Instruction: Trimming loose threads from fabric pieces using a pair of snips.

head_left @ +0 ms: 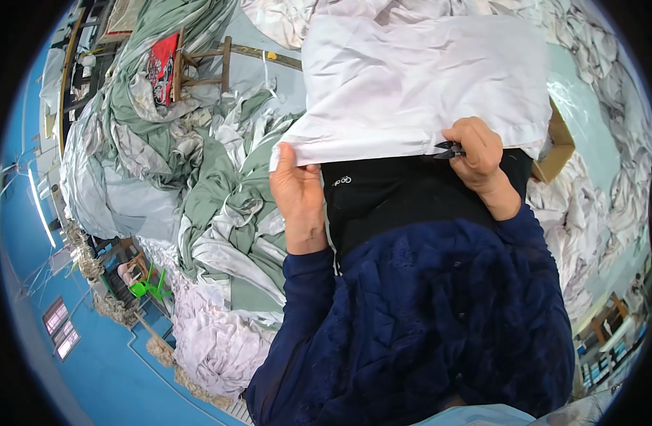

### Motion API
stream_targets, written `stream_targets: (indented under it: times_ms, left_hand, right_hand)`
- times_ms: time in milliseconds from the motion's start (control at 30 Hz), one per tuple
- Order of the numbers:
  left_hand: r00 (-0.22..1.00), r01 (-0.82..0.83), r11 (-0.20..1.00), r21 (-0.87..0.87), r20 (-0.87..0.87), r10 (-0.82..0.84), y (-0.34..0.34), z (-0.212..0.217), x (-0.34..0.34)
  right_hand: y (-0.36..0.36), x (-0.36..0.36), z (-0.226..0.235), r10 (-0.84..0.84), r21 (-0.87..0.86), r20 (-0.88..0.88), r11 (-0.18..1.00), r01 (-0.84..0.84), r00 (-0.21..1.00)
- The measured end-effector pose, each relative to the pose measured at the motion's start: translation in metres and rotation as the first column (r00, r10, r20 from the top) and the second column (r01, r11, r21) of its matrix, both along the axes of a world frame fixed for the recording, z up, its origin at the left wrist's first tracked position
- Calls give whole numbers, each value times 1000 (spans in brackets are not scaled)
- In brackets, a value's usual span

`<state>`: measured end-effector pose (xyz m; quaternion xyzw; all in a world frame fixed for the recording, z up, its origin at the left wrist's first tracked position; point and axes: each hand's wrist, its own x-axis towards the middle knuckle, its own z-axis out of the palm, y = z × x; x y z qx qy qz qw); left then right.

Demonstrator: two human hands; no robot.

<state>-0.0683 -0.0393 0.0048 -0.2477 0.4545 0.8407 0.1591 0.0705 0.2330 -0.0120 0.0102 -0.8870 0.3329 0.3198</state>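
Head view: white cloth (418,78) spread over lap, near hem pinched closed by left hand (297,195); right hand (476,153) fisted around small black snips (448,149) at same hem. Risk: slack hem, blades nicking fabric instead of thread. Surrounding: heaped green and white fabric (227,213).

Single head view, steep downward, close over lap; rim perhaps bent.

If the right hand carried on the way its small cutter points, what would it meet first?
The right hand holds small black snips pointing toward the person's left, along the near edge of the white cloth. They would probably meet that edge first, and the left hand beyond it; depth is unclear.
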Motion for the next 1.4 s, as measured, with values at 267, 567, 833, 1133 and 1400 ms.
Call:
stream_targets:
  times_ms: [267,567,833,1133,1400]
  left_hand:
    - [985,-125,990,-62,-128,116,-23,-3,-9]
    - [761,313,754,-577,-323,-563,43,46,53]
    - [480,517,637,-571,-423,-769,77,36,49]
    - [156,837,344,-425,-418,-895,56,57,15]
    - [150,507,410,-758,-390,-908,62,66,-48]
  right_hand:
    - [26,14,22,-64,28,-73,997,66,995]
    - [49,32,76,-177,-403,291,869,288,940]
    - [-34,-34,65,281,-301,69,921,-249,957]
    - [-34,-27,62,267,-330,93,917,-224,959]
    - [-32,-16,57,327,-515,186,836,-191,927]
